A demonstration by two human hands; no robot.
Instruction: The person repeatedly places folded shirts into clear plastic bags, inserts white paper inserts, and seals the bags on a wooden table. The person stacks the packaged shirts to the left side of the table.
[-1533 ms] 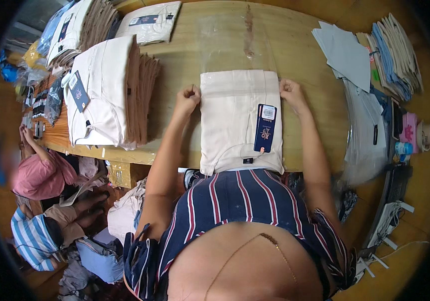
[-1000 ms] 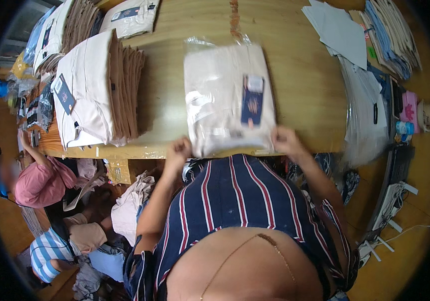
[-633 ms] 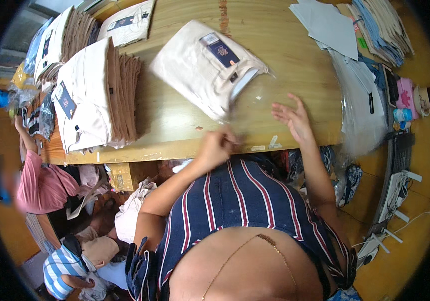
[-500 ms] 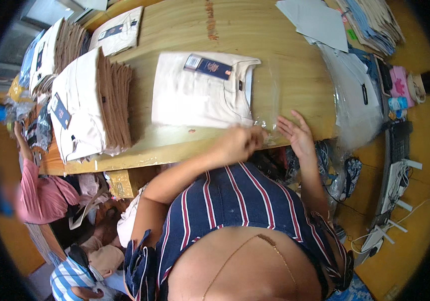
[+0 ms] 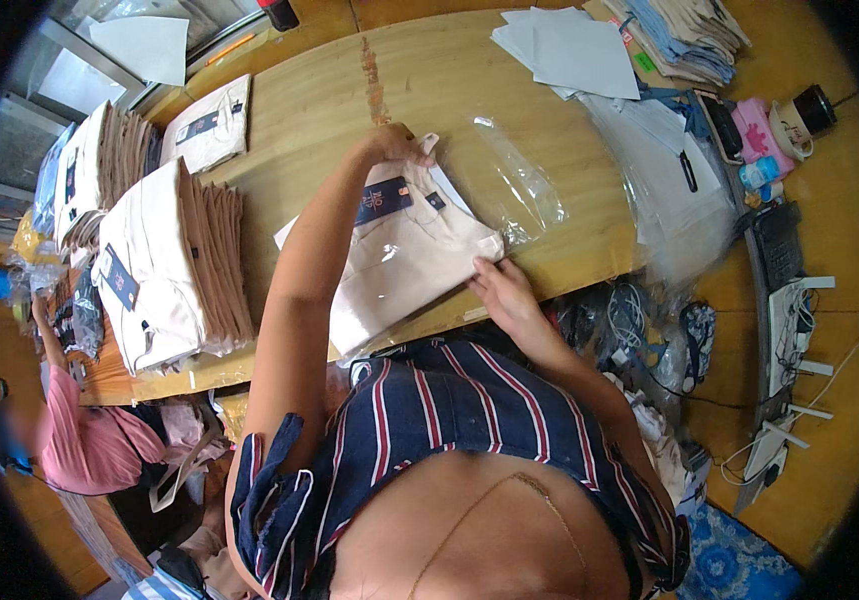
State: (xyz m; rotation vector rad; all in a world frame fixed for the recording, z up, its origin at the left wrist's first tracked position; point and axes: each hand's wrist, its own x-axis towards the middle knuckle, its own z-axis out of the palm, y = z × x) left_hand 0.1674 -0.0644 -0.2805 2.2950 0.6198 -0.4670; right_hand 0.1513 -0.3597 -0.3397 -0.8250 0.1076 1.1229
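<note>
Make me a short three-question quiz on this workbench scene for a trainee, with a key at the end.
1. Multiple choice: what does the person's right hand touch on the folded cream cloth shirt in the middle of the table?
A: the dark blue card tag
B: the collar-end corner nearer the person
C: the edge opposite the collar

2. True or false: of the two tall stacks of folded cream garments, the one nearer the person stands to the left of that shirt.

3. Short answer: which of the person's forearms crosses over the shirt?

Key: 1. B. 2. True. 3. The left forearm.
</note>
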